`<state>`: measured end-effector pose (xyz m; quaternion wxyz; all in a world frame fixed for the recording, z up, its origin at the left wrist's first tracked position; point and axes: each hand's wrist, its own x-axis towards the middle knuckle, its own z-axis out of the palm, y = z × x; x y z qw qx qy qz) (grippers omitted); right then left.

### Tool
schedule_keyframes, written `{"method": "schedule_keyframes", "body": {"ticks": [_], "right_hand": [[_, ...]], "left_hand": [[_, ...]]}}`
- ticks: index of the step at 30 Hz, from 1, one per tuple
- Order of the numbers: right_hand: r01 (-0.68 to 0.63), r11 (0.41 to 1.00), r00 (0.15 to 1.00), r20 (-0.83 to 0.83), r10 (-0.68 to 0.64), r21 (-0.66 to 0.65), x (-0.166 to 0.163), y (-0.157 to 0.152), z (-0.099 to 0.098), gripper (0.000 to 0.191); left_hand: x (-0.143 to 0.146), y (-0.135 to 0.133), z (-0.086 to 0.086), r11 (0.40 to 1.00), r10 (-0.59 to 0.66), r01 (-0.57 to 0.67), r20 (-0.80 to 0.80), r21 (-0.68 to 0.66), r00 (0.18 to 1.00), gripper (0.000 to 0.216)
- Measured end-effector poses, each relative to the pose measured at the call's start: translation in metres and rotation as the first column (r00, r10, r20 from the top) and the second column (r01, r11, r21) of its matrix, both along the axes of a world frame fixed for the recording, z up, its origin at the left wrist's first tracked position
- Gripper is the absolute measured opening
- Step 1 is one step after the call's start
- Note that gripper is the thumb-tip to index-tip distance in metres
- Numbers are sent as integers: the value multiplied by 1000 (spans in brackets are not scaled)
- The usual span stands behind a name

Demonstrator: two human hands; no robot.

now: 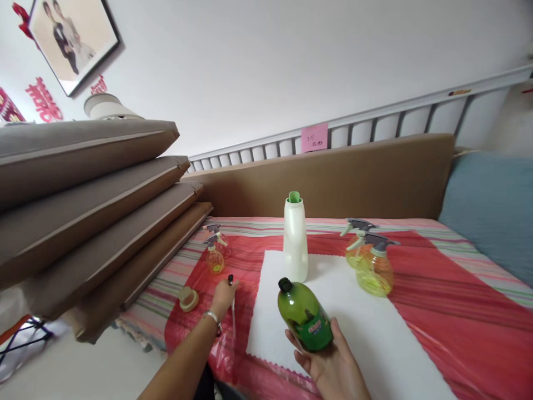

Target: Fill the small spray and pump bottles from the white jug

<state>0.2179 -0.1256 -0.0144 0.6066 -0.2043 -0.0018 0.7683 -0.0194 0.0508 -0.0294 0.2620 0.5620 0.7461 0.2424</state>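
Observation:
My right hand (333, 364) cradles a green plastic bottle (305, 321) with an open black neck, tilted over a white cloth (366, 328). My left hand (222, 299) is closed in a pinch on a small black cap with a thin clear tube (231, 300) hanging from it, just left of the cloth. A tall white bottle (295, 239) with a green opening stands upright at the cloth's far edge. Two yellow-green spray bottles (372, 264) with grey triggers stand to its right. Two smaller yellow spray bottles (215, 253) stand to the left.
A red plastic sheet (449, 300) covers a striped bedspread. A round beige lid (189, 298) lies at the left. Stacked brown cushions (95, 222) lean at the left. A brown headboard (333, 178) and a blue pillow (491, 211) lie behind.

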Motion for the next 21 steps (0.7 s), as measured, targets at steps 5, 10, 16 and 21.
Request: {"method": "schedule_keyframes", "body": {"ticks": [5,10,16,21], "right_hand": [[-29,1000,997,-64,29,5,-2,3,-6,42],[-57,998,993,-99,60,33,-9,4,-9,40],[-149,983,983,-94,159,108,-29,2,-23,43],[-271,962,947,191,260,33,-35,15,-46,59]], "left_hand": [[14,-27,19,981,-50,68,-103,180,993,41],[48,-79,33,831,-541,417,356,369,762,63],[82,-131,27,781,-622,418,516,464,590,94],[65,-124,14,821,-496,267,400,504,771,75]]}}
